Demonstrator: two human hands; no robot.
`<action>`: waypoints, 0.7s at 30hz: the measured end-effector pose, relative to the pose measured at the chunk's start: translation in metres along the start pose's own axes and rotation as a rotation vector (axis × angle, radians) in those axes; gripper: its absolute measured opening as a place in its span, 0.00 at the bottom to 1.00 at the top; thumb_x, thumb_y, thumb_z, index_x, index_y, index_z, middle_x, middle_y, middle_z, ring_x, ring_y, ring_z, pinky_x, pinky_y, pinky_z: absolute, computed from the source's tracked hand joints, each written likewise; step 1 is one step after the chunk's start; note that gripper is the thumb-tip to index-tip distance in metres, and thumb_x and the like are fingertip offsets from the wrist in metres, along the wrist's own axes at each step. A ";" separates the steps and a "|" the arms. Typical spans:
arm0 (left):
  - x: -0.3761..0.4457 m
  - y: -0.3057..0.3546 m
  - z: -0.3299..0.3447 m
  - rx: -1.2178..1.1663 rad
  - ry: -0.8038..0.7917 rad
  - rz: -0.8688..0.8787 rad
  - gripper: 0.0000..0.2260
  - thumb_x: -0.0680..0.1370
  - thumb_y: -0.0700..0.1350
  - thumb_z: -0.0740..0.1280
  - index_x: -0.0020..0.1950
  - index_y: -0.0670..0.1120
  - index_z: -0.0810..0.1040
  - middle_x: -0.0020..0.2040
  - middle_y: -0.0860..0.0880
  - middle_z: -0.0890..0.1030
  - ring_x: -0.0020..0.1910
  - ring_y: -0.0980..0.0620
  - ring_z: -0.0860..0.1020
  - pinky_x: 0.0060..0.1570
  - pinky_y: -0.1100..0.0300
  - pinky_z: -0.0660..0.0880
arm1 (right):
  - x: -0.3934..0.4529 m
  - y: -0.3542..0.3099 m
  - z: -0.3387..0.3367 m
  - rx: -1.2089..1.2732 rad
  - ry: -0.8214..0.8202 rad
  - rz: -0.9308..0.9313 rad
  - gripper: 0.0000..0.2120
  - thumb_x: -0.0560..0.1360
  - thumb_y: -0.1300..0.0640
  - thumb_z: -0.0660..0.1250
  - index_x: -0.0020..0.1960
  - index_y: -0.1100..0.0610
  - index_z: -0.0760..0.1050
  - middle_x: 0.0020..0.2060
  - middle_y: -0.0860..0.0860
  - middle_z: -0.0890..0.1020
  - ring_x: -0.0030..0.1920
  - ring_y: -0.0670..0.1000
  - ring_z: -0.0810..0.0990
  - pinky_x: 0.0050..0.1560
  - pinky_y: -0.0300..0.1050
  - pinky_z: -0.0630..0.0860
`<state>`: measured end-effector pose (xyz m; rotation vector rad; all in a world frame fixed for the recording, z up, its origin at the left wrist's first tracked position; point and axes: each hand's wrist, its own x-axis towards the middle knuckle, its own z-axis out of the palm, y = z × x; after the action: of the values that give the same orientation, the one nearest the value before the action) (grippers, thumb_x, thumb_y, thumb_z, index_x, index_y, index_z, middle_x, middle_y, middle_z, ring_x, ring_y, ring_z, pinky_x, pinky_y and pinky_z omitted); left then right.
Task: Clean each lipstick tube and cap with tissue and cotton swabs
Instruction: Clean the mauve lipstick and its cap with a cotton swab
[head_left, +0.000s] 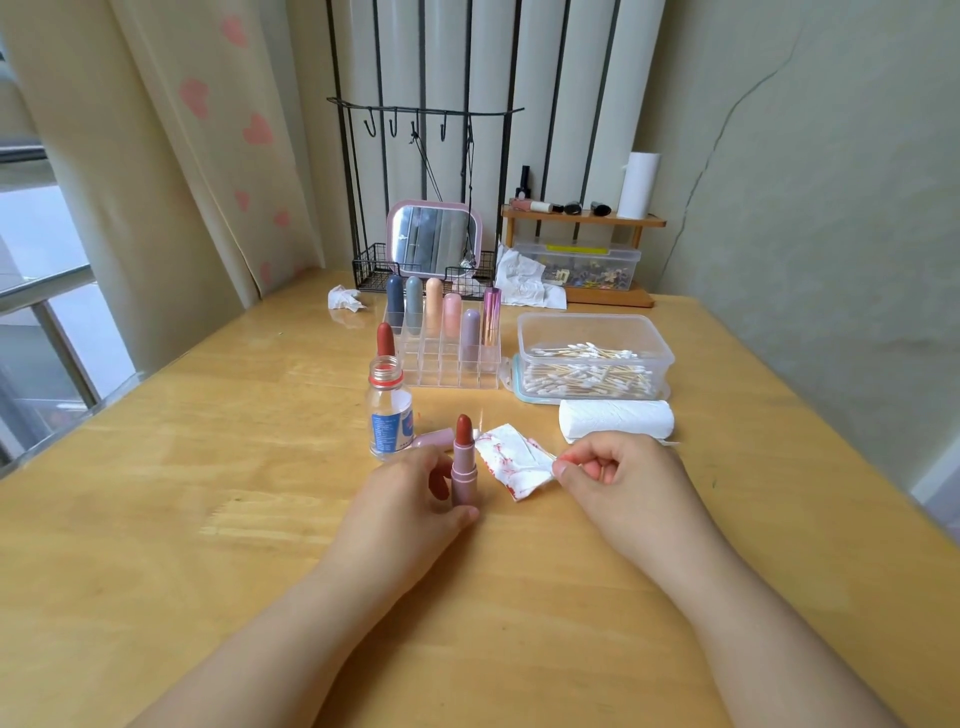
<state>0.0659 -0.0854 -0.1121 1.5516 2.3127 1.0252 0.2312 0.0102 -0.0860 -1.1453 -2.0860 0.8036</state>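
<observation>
Centre frame: left hand (415, 493) curled round mauve lipstick tube (463, 475), thumb in front, fingers behind; tube upright on wooden table (208, 493), red bullet wound out and exposed, prob. held so to keep it steady and the collar reachable for wiping. Right of it: right hand (608, 475) pinching corner of red-stained tissue (511, 462) betw. thumb and forefinger, other fingers curled in; tissue mostly flat on table, just beside tube, likely mid pick-up or set-down, can't tell which. Matching cap (432, 439) lying on its side behind left hand, beside open clear bottle (389, 410). Further up: swab box (592, 358) and folded tissue stack (615, 418) upper right, near to hand. Clear organiser (447, 353) upper centre w/ capped lipsticks, presumably still to do or done. One uncapped red lipstick (385, 339) at its left.
</observation>
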 end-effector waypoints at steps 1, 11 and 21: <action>0.000 0.001 0.000 -0.003 -0.005 -0.005 0.12 0.70 0.48 0.73 0.50 0.52 0.75 0.41 0.59 0.74 0.36 0.63 0.70 0.34 0.71 0.65 | 0.000 0.000 0.000 0.001 0.000 0.004 0.07 0.73 0.57 0.70 0.37 0.49 0.78 0.27 0.44 0.70 0.27 0.41 0.68 0.30 0.32 0.66; 0.003 -0.006 -0.008 -0.035 0.118 -0.043 0.14 0.72 0.35 0.63 0.55 0.49 0.73 0.48 0.53 0.75 0.36 0.57 0.71 0.35 0.63 0.66 | -0.001 -0.001 -0.002 -0.006 0.008 -0.008 0.07 0.73 0.58 0.70 0.37 0.50 0.79 0.26 0.44 0.70 0.28 0.38 0.69 0.30 0.32 0.66; 0.020 -0.013 0.006 0.480 0.061 -0.055 0.20 0.81 0.51 0.53 0.74 0.57 0.58 0.60 0.51 0.74 0.58 0.49 0.75 0.42 0.58 0.70 | -0.001 -0.002 0.000 0.019 -0.004 -0.006 0.08 0.73 0.58 0.70 0.36 0.49 0.78 0.26 0.44 0.69 0.27 0.39 0.69 0.29 0.32 0.66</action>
<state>0.0504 -0.0682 -0.1199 1.6095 2.7714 0.5301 0.2306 0.0083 -0.0845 -1.1275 -2.0794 0.8221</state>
